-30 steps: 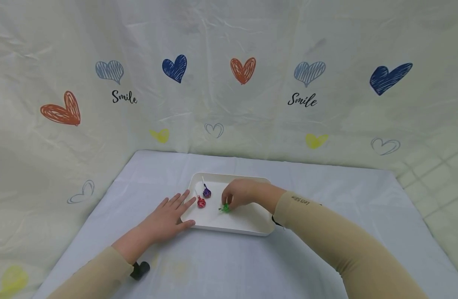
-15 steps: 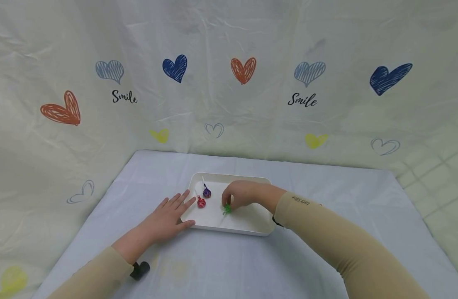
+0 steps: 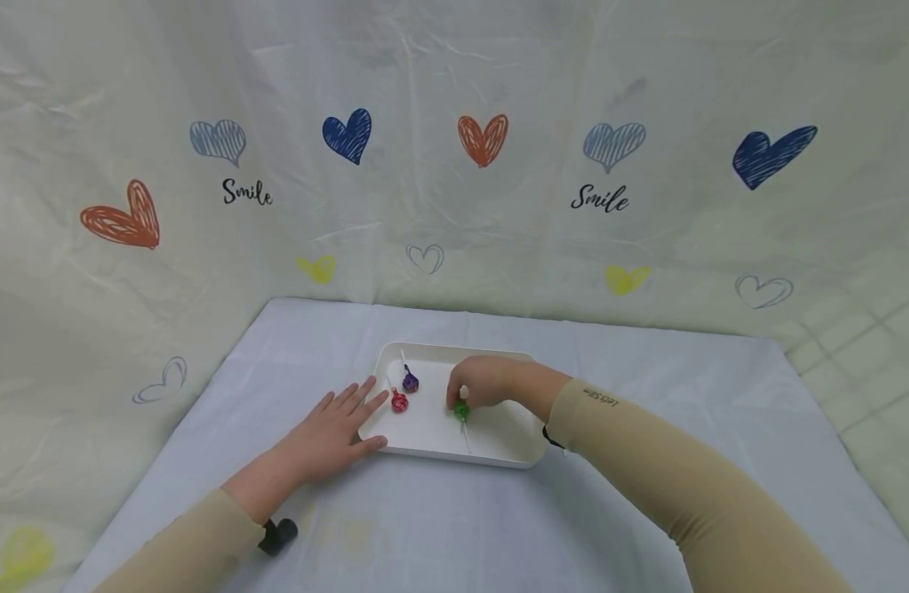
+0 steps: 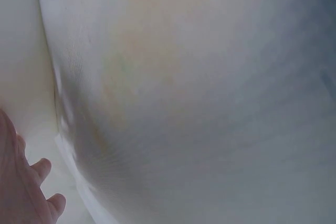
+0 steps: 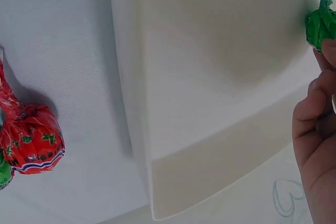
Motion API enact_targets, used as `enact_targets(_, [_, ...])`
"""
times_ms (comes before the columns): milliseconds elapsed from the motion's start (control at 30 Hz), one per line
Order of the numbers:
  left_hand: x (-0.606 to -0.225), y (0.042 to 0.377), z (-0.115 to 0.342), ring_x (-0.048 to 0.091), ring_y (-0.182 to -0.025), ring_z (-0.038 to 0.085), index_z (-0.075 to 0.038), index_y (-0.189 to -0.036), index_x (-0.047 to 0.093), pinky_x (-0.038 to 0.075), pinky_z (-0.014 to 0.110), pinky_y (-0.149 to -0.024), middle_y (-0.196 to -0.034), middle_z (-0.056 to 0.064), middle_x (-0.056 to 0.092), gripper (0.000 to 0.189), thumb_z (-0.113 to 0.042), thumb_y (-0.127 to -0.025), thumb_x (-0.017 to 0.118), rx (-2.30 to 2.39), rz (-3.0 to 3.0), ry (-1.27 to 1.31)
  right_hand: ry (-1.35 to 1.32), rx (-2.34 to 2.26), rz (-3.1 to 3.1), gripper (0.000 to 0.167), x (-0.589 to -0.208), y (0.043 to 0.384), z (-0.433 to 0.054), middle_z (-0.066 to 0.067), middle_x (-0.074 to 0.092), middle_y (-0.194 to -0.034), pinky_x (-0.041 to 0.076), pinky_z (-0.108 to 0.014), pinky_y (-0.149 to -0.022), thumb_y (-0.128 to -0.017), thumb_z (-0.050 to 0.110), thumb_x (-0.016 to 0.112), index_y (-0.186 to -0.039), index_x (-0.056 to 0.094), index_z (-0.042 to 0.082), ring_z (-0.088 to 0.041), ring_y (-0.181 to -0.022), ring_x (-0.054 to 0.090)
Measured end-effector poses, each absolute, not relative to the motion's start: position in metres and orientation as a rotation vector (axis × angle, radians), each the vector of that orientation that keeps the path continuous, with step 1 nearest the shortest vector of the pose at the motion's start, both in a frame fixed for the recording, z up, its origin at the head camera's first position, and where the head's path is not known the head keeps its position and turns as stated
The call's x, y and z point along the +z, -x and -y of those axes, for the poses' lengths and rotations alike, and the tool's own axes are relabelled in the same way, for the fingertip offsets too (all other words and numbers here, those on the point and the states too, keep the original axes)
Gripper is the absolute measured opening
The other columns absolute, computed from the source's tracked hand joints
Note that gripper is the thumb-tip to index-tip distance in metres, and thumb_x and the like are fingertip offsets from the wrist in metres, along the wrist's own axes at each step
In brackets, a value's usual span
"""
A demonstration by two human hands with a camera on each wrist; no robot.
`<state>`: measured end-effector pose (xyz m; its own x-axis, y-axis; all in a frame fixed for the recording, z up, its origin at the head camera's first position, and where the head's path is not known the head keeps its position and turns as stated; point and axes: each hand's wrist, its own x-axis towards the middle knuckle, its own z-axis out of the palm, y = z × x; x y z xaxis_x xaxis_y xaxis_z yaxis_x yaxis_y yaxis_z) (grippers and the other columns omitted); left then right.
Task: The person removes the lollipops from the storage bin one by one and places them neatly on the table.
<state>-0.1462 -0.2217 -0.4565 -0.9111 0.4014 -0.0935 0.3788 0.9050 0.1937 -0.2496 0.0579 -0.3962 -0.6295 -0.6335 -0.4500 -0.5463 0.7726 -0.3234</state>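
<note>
1. Fingers of the right hand (image 3: 484,380) pinch the green lollipop (image 3: 462,411) within the white tray (image 3: 502,430); a light hold suits it.
2. The left hand (image 3: 327,439), fingers spread at the tray's left end, should steady it.
</note>
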Motion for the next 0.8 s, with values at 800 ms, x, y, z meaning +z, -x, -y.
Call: enact_targets(800, [-0.458,0.146,0.223,0.017,-0.15,0.031,-0.028,-0.159,0.022,0.015,0.058,-0.118,-0.167,0.0,0.01,0.079,-0.069,-0.094,0.044,0.27,-2.949,-0.617,0.887,-0.299,-2.408,0.02,-0.393,0.253,-0.072,0.013,0.068,-0.111,0.048,-0.035,-0.097,-0.09,0.023,0.075,-0.108,0.077,0.031,-0.016,-0.114,0.059])
